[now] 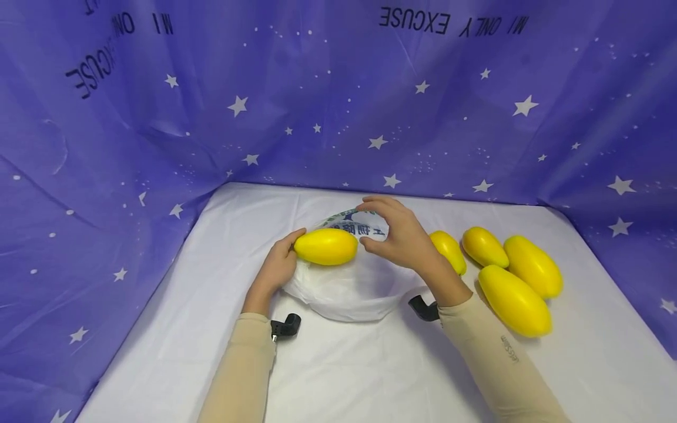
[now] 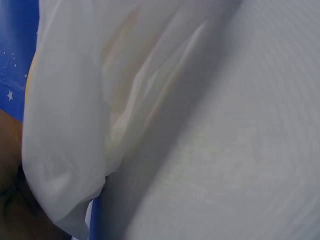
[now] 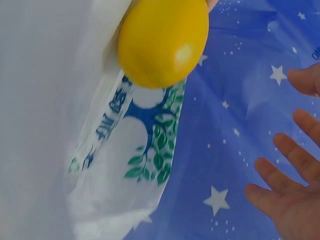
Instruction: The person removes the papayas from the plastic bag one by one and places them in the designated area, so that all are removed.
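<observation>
A yellow mango lies sideways over the mouth of a white plastic bag. My left hand grips the mango's narrow end at the left rim of the bag, and seems to hold that rim too. White plastic hides most of the left fingers in the left wrist view. Just right of the mango, my right hand is held above the bag with thumb and fingers spread apart and nothing between them. The right wrist view shows the mango's rounded end beside green leaf print on the bag, apart from the right fingers.
Several more yellow mangoes lie on the white tablecloth to the right, one of them partly behind my right wrist. Purple-blue star-printed sheeting rises at the back and both sides.
</observation>
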Demonstrator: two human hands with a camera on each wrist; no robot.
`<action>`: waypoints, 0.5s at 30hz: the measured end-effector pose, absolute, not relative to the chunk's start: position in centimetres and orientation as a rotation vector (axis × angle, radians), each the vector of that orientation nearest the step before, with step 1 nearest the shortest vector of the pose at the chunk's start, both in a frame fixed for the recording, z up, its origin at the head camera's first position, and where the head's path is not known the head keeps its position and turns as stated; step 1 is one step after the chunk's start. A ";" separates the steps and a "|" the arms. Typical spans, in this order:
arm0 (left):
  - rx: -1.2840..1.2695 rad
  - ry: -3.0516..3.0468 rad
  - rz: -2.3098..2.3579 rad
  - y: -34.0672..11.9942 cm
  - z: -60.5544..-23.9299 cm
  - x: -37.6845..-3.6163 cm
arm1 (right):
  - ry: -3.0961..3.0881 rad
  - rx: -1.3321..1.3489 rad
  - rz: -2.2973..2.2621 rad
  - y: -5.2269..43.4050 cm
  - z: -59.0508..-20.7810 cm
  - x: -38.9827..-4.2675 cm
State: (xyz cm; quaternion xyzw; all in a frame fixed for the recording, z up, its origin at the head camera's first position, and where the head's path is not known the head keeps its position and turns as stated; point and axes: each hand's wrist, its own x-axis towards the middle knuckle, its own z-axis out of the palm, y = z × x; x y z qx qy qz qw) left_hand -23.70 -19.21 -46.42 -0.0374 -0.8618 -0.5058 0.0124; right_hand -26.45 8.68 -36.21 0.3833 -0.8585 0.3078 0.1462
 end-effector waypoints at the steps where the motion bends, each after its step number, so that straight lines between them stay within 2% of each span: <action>1: -0.114 -2.687 -1.574 -19.2 -46.4 -23.7 | -2.475 1.115 0.882 8.3 -36.2 -26.6; 8: -0.115 -2.683 -1.575 -19.2 -46.4 -23.6 | -2.519 1.215 0.834 5.3 -36.8 -27.7; 15: -0.107 -2.679 -1.575 -19.2 -46.5 -23.5 | -2.657 1.308 0.809 3.6 -39.1 -28.3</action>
